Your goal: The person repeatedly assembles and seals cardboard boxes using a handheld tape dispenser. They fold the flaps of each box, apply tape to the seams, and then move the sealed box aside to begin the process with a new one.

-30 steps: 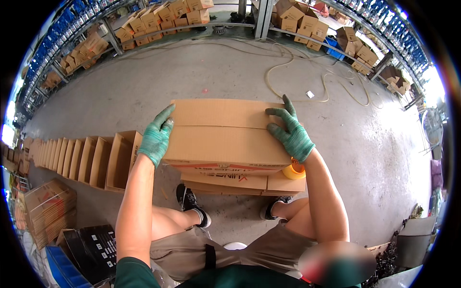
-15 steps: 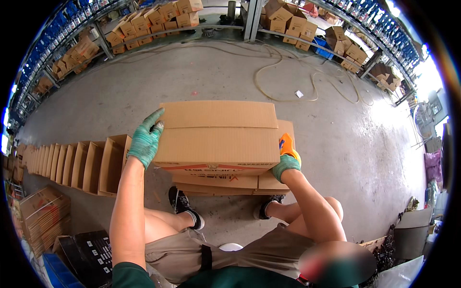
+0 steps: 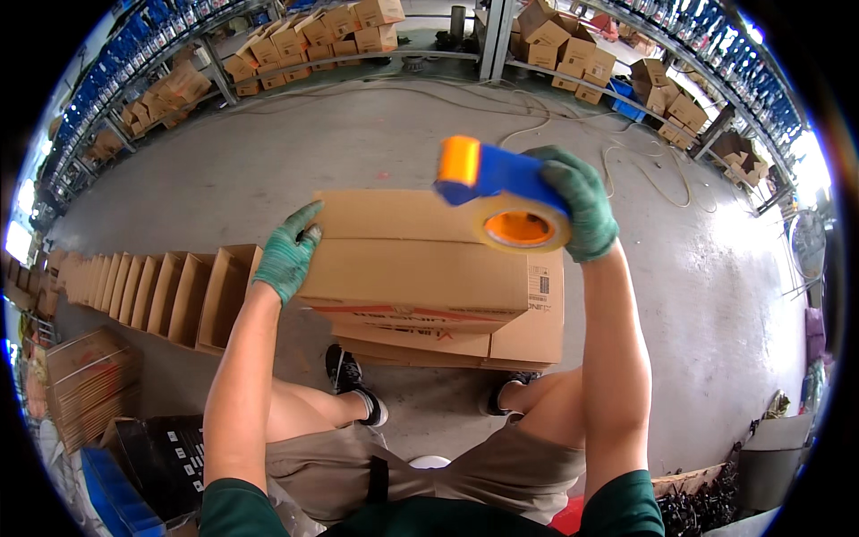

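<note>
A closed cardboard box (image 3: 416, 273) rests in front of me on flattened cardboard (image 3: 528, 336), its two top flaps meeting along a seam. My left hand (image 3: 288, 255), in a green glove, grips the box's left side near the far corner. Above the box's far right part, my right hand (image 3: 580, 201), gloved too, is closed round a blue and orange tape dispenser (image 3: 506, 174). A roll of tape with an orange core hangs on the dispenser's near side. The dispenser is slightly blurred and appears apart from the box.
A row of open cardboard boxes (image 3: 183, 300) stretches away at the left. Nearer lies a strapped stack of flat cartons (image 3: 89, 380) beside a black box (image 3: 161, 461). A hose (image 3: 608, 170) loops over the floor. Metal racks (image 3: 497, 45) with small boxes stand along the back.
My right hand has left the box's right side and risen up and away with the tape dispenser, now over the far right of the box. My left hand stays on the box. The view has shifted slightly.
</note>
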Tool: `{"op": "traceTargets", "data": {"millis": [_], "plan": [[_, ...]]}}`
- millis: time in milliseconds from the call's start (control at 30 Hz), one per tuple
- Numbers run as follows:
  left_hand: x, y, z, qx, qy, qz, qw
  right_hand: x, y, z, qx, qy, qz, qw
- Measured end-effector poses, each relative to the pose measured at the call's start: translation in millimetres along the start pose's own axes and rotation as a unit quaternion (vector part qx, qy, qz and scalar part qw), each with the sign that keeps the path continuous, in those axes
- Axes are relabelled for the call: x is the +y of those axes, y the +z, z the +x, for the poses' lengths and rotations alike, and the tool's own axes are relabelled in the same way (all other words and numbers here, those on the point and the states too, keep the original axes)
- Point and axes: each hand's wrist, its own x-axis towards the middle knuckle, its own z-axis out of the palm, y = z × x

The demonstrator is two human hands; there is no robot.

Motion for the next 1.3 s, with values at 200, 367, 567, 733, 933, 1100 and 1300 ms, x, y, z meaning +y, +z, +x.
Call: {"op": "traceTargets", "data": {"millis": [200,367,567,733,933,1100,1300], "plan": [[1.7,-0.5,-2.9,0.002,-0.011,-0.024,1.000,2.0,18.7,13.3,-0.091,0.076,-0.127,0.985],[34.9,10.6,-11.1,0.168,0.186,0.298,0.921,1.9,9.1,4.7,-0.078,0.143,-0.147,0.976],[98.2,66.9,-45.0,-0.107,-0.248,-0.424,0.864,10.5,-0.5,9.2,-0.132,0.144,-0.091,0.977],[117.8,102.6,-50.3,-0.133,-0.235,-0.453,0.850,15.4,-4.6,8.5,-0.127,0.145,-0.071,0.979],[125.4,118.0,-48.3,-0.028,-0.172,-0.367,0.914,9.1,0.0,7.0,-0.130,0.140,-0.123,0.974],[84.4,55.5,-27.4,0.097,-0.063,0.025,0.993,-4.1,3.5,9.7,-0.169,0.107,-0.217,0.955],[-4.4,-34.9,-8.1,0.145,-0.198,-0.441,0.863,-17.0,22.6,14.8,-0.164,0.137,-0.266,0.940]]}}
